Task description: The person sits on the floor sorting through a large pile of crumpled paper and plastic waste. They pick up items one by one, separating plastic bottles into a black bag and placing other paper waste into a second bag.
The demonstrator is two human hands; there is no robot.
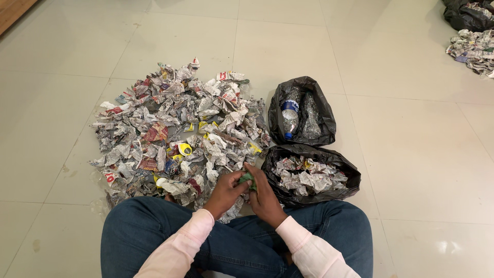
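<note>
This is looking like an indoor room, perhaps in a home or a plain hall, being used for sorting waste. A floor of large, glossy, pale tiles is filling the view, with a strip of wooden edge showing at the top left. A person in jeans is sitting cross-legged on it. A heap of crumpled newspaper is lying before them, beside two black bags: one is holding plastic bottles, the other paper. Another bag and paper pile are lying at the far right.
</note>
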